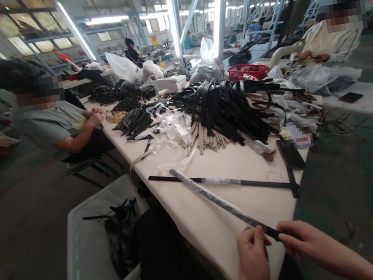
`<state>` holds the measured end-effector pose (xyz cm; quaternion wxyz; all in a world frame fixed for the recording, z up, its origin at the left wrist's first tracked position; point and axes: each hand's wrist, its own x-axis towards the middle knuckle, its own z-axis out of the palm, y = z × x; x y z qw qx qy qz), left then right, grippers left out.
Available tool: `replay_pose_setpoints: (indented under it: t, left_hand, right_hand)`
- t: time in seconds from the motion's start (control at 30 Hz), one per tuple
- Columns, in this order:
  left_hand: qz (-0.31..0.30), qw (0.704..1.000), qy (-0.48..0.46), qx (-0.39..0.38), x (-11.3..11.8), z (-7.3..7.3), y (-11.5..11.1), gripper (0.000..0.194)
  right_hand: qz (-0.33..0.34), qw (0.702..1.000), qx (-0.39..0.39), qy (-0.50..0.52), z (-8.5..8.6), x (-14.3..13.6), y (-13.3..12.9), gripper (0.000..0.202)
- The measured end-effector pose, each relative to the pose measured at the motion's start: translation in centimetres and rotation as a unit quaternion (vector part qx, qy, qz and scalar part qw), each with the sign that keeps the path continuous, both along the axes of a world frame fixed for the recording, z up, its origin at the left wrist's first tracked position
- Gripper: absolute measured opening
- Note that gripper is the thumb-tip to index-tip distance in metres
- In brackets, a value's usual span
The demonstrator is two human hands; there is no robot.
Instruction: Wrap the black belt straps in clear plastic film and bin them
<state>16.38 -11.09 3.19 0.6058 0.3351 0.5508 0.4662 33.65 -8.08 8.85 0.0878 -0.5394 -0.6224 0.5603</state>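
While the left hand (pixel 254 254) is pinching a plastic-wrapped strap (pixel 216 201), the right hand (pixel 301 239) is gripping its end — a black strip (pixel 263 183) is lying beyond.

Single head cam, tilted forward and down
Left hand (pixel 255 256) and right hand (pixel 301 240) super close, surface (pixel 207 230) running off ahead, windows (pixel 22 26) way far left.

a bright red plastic basket (pixel 250 74) sits at two o'clock from centre, a white rectangular box (pixel 172 86) at twelve. a seated person in a grey short-sleeved top (pixel 43 131) is at nine; another, in a loose white top (pixel 324 42), farther out at two. a flat black rectangular phone (pixel 291 154) lies just past three.
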Motion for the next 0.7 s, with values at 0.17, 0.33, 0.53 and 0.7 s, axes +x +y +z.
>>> replay_pose_setpoints:
  t: [0.17, 0.33, 0.53, 0.7]
  left_hand:
    - [-0.007, 0.999, 0.046, 0.004, 0.5, 0.0, 0.1, 0.062]
    - [-0.215, 0.951, 0.144, 0.171, -1.8, 2.3, -0.8, 0.053]
    - [-0.290, 0.739, 0.490, 0.361, -9.1, 5.2, 4.7, 0.055]
    - [-0.383, 0.633, 0.600, 0.306, -10.9, 3.5, 9.9, 0.022]
  right_hand:
    - [-0.013, 1.000, -0.023, -0.004, -0.7, 0.7, 0.1, 0.043]
    - [-0.011, 1.000, -0.019, -0.002, -1.2, 0.9, 0.9, 0.053]
    - [0.026, 0.994, -0.100, 0.035, -1.4, 3.5, 2.1, 0.058]
    - [0.082, 0.992, -0.074, 0.057, -1.4, 1.2, 5.1, 0.050]
